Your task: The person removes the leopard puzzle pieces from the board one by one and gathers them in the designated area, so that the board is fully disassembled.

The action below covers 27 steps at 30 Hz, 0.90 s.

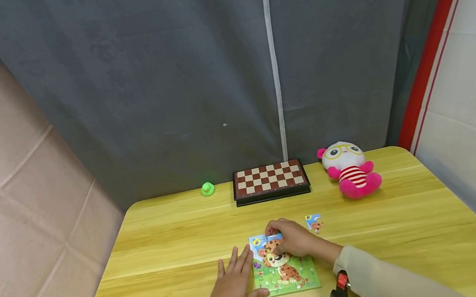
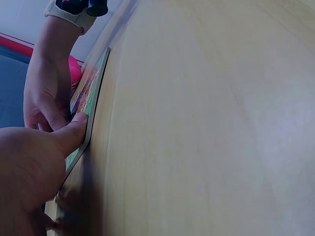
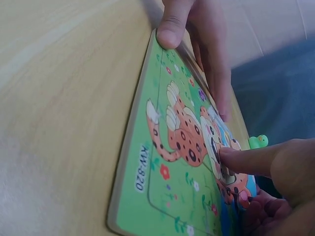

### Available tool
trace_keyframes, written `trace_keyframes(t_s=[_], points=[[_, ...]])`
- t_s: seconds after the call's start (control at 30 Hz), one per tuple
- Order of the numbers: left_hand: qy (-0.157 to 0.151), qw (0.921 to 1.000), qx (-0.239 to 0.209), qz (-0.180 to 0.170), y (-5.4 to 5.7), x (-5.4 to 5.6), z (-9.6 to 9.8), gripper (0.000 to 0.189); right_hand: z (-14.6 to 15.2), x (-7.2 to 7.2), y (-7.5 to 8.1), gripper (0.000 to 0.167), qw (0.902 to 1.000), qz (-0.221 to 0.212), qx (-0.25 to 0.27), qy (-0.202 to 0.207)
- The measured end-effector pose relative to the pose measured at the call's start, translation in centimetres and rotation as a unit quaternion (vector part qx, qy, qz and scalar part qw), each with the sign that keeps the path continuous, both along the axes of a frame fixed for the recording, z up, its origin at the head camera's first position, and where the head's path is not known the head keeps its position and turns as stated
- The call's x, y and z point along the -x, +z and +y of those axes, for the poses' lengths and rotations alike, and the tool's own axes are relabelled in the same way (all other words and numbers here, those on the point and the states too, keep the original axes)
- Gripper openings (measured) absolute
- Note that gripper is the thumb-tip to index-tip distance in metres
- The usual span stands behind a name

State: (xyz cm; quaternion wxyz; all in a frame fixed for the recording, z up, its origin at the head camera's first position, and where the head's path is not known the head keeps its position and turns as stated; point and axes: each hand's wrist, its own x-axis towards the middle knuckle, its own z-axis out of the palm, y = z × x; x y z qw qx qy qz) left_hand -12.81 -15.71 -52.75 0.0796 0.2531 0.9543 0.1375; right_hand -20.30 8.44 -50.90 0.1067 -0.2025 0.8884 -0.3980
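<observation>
"Pale sleeve (image 1: pixel 383 271) nearest, to the right of the puzzle board (image 1: pixel 309 276), with a black-and-red strap (image 1: pixel 341 288) by its cuff; where does the board itself lie?"

"Flat on the table (image 1: pixel 160 275), between the two hands; the left hand (image 1: pixel 232 289) is at its left side, fingers straight and a little apart, thumb resting on its near left corner; nothing is gripped there."

"And the right hand (image 1: pixel 296 239)?"

"Over the board's far right part; its thumb touches the printed leopard face (image 1: pixel 273 244), the other fingers curl by the far edge; whether they pinch a piece I cannot tell, since the hand hides it."

"How would you handle that well?"

"I'd press the left thumb down so the board can't skid; I'd work the right fingertips squarely along the seams, lightly and evenly, because a tilted piece would probably jam or lift its neighbour."

"What lies beyond the board?"

"Just past its far right corner, a loose puzzle piece (image 1: pixel 315 223); farther off, a pink plush toy (image 1: pixel 354 171) to its right, a chessboard (image 1: pixel 269 180) behind it, a green duck (image 1: pixel 207 189) to its left; past everything, a grey curtain (image 1: pixel 154 94)."
</observation>
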Motion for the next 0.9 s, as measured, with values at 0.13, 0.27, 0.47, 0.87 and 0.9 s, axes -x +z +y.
trace_keyframes(t_s=[0.13, 0.27, 0.47, 0.87, 0.9], points=[[-0.015, 0.9998, -0.014, 0.007, 0.3, -0.1, 0.1, 0.085, 0.1, 0.2, 0.0, 0.031, 0.9999, -0.005, 0.010, 0.005], [-0.044, 0.9990, -0.001, 0.008, 0.5, 0.1, 0.4, 0.069, 0.3, 0.3, -0.2, 0.029, 0.9996, -0.013, 0.024, 0.010], [-0.066, 0.9972, 0.035, -0.011, 0.9, 0.3, 0.6, 0.063, 0.5, 0.3, -0.2, 0.028, 0.9995, -0.010, 0.027, 0.013], [-0.079, 0.9950, 0.057, -0.021, 1.6, 0.2, 0.9, 0.061, 0.9, 0.6, -0.1, 0.021, 0.9991, -0.010, 0.036, 0.021], [-0.079, 0.9950, 0.058, -0.020, 1.6, 0.2, 0.9, 0.061, 0.9, 0.7, -0.2, 0.020, 0.9991, -0.010, 0.037, 0.020]])
